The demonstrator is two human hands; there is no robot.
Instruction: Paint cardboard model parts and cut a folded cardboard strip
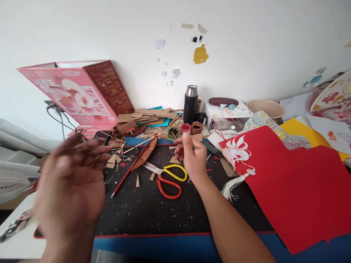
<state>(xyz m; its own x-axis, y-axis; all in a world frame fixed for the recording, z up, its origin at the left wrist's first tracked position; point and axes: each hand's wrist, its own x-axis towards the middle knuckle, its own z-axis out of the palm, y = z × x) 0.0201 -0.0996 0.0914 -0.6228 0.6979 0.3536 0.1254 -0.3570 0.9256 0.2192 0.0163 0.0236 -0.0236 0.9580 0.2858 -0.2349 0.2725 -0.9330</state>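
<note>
My right hand (192, 157) is closed around a thin paintbrush (196, 147). The brush's far end reaches toward an open jar of dark green paint (173, 133); the hand partly hides the brush. My left hand (74, 182) is raised at the left, palm showing, blurred by motion. Its fingers are loosely bent and apart, and I make out nothing in them. Between the hands lies a brown boat-shaped cardboard piece (144, 155), with a red pencil (123, 179) beside it. Scissors (167, 173) with one yellow and one red handle lie partly open on the black mat (142, 215).
Jars of red paint (185, 128) and brown paint (196, 128) stand beside the green one, before a black flask (190, 106). Cardboard strips (148, 117) are piled behind. Red paper (296, 193) covers the right side. A pink box (79, 95) stands at the left.
</note>
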